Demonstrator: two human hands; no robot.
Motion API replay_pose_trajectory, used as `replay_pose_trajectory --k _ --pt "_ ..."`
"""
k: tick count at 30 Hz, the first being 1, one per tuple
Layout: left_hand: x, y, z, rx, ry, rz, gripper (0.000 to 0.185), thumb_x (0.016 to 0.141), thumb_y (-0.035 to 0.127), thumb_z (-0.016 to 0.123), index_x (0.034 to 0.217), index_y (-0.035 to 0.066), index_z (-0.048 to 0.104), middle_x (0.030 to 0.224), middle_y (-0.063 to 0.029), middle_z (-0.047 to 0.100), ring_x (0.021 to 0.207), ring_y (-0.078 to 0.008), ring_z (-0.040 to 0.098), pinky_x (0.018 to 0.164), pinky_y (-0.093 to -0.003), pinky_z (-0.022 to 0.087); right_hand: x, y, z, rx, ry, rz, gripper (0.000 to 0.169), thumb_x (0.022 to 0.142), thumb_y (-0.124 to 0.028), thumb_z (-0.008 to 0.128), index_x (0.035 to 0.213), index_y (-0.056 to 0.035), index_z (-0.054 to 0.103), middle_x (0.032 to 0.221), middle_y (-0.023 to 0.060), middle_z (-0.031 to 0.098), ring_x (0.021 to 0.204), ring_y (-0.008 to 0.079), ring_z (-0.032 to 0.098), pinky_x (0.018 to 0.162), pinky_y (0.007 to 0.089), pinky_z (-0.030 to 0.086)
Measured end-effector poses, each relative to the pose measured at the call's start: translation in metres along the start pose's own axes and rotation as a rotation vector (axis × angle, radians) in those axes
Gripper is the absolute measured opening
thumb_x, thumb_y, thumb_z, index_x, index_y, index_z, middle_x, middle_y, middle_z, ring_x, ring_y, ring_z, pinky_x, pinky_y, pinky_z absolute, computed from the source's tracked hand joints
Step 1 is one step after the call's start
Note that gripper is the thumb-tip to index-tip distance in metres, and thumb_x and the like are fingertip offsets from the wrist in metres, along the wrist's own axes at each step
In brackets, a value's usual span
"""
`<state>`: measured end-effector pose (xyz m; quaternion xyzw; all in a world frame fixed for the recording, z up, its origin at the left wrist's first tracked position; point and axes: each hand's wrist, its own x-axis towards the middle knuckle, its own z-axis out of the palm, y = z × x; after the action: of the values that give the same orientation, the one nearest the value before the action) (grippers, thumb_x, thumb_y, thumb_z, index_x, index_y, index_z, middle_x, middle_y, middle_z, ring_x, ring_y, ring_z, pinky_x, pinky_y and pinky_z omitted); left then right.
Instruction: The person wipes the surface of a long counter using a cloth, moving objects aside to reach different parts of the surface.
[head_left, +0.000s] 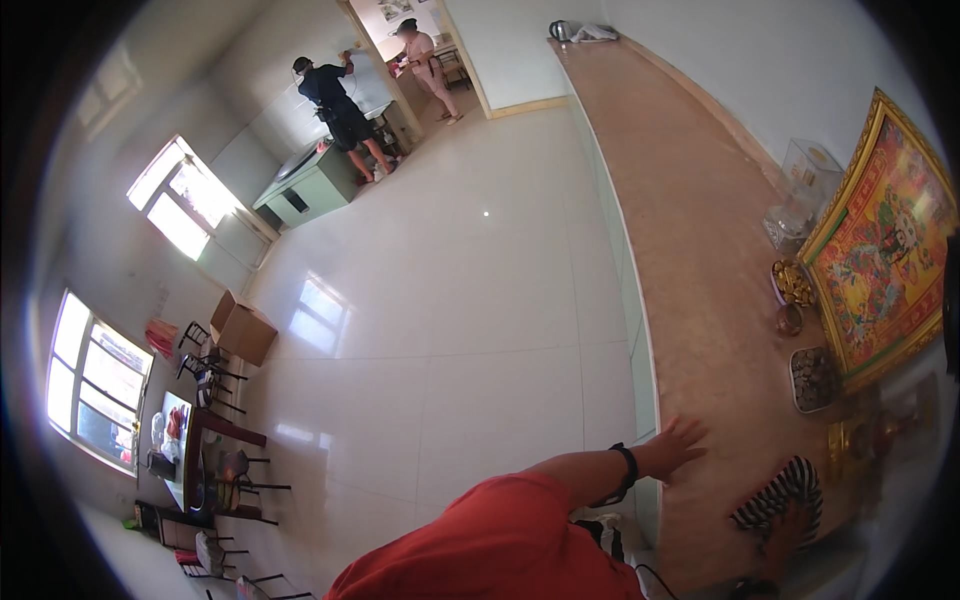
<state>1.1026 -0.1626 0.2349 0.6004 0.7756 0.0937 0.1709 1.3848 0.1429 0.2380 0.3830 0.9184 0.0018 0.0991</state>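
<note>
A long counter with a reddish-brown top (675, 195) runs up the right side. Near its front edge, my left hand (673, 448) rests flat with its fingers spread and nothing in it; a dark band is on the wrist. My right hand (787, 529) lies on a black-and-white striped cloth (787, 491) on the counter, its fingers pressing the cloth down. Beyond the cloth stand a metal tray of coins or similar small round pieces (813, 379), a small brown bowl (789, 319) and a dish of gold-coloured pieces (793, 283).
A gold-framed colourful picture (885, 247) leans by the wall behind the dishes, near a clear box (814, 169). An electric kettle (559, 30) stands at the counter's far end. Two people are across the room. Chairs, a table (180, 450) and a cardboard box (244, 330) line the left.
</note>
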Motion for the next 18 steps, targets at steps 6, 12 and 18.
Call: replay_pose_trajectory --k 6,12,18 --pt "-0.008 0.003 -0.004 0.012 -0.047 -0.037 0.111 0.052 0.048 0.087 0.146 0.019 0.036 0.158 -0.017 0.013 0.146 -0.0378 0.007 0.112 -0.0611 0.016 0.029 0.023 -0.021 -0.04 -0.066 0.063 0.055 0.091 -0.029 0.055 0.143 -0.0156 0.042 0.152 0.0184 0.028 0.141 0.0366 0.024 0.113 0.0564 0.018" --pt "0.015 -0.031 0.053 -0.108 0.469 0.214 0.101 0.057 0.04 0.085 0.143 0.017 0.04 0.153 -0.0179 0.024 0.143 -0.04 0.015 0.113 -0.0577 0.016 0.04 0.069 0.026 0.141 0.181 -0.005 0.047 0.092 -0.026 0.053 0.138 -0.0176 0.045 0.149 0.0146 0.034 0.137 0.0333 0.031 0.11 0.0547 0.024" --pt "0.01 -0.01 -0.014 -0.017 0.001 0.013 0.095 0.063 0.036 0.082 0.144 0.016 0.037 0.154 -0.0163 0.023 0.144 -0.0398 0.014 0.111 -0.0608 0.016 0.06 0.06 0.0 0.133 0.363 -0.113 0.04 0.087 -0.018 0.059 0.126 -0.0229 0.056 0.141 0.0116 0.044 0.129 0.0311 0.043 0.101 0.0538 0.035"
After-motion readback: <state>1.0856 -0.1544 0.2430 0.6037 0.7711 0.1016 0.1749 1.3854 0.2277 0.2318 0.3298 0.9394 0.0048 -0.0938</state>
